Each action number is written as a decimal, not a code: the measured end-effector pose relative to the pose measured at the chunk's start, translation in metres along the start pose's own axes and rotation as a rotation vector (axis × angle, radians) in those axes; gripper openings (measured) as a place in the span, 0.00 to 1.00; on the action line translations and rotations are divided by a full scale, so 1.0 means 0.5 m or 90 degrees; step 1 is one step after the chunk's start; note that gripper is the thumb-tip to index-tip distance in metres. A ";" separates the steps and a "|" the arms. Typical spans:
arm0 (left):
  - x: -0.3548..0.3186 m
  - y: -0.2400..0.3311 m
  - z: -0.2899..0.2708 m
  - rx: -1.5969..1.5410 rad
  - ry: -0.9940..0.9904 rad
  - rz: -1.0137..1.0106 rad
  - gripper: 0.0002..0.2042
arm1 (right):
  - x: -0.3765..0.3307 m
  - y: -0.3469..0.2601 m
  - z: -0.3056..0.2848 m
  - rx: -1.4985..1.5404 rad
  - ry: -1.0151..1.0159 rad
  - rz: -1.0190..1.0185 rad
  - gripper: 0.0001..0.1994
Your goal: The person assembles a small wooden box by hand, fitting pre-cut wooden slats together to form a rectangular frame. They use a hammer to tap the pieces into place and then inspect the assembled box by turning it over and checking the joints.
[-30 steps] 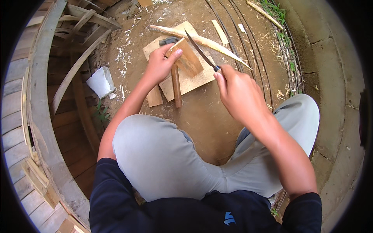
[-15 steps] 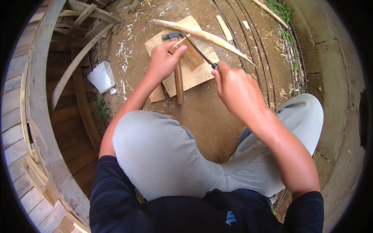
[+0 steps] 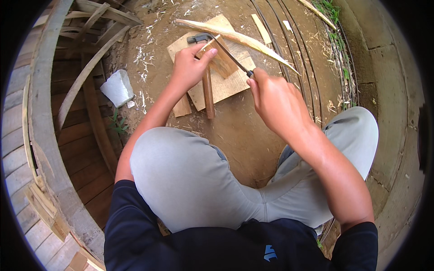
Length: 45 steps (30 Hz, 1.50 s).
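My left hand pinches a small piece of wood between thumb and fingers, its pale narrow edge facing up. In my right hand is the black handle of a knife. Its long, thin, dark blade runs along the wood's far right side, the tip close to the left thumb. Beneath them a flat pale board lies on the ground. A hammer with a wooden handle and dark head rests on the board, partly hidden by the left hand and wood.
A long split strip of wood crosses the board's far side. Dark rods run along the ground at right, before a wall. A whitish block sits at left, near a timber frame. Shavings are scattered about.
Little differs. The piece of wood has shifted and tilted slightly under my left hand, and the knife has moved slightly with it. Both grips stay the same.
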<state>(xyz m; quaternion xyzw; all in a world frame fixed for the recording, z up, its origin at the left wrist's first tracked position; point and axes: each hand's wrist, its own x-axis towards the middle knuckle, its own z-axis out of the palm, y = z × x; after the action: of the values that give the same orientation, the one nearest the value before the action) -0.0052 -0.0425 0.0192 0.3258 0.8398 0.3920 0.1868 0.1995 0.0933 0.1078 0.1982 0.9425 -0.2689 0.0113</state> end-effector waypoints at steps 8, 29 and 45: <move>0.011 -0.018 -0.003 0.015 0.013 0.012 0.22 | 0.023 0.024 -0.034 0.007 0.016 0.087 0.15; 0.000 0.017 -0.006 -0.074 -0.044 -0.122 0.21 | 0.000 0.018 -0.013 -0.021 0.018 0.011 0.14; -0.008 0.003 0.002 -0.036 -0.034 0.003 0.22 | 0.002 0.010 -0.007 -0.003 0.015 0.000 0.15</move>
<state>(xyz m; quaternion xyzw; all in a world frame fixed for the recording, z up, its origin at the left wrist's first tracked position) -0.0012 -0.0441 0.0200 0.3326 0.8224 0.4073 0.2171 0.2006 0.0993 0.1084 0.2012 0.9433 -0.2641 0.0006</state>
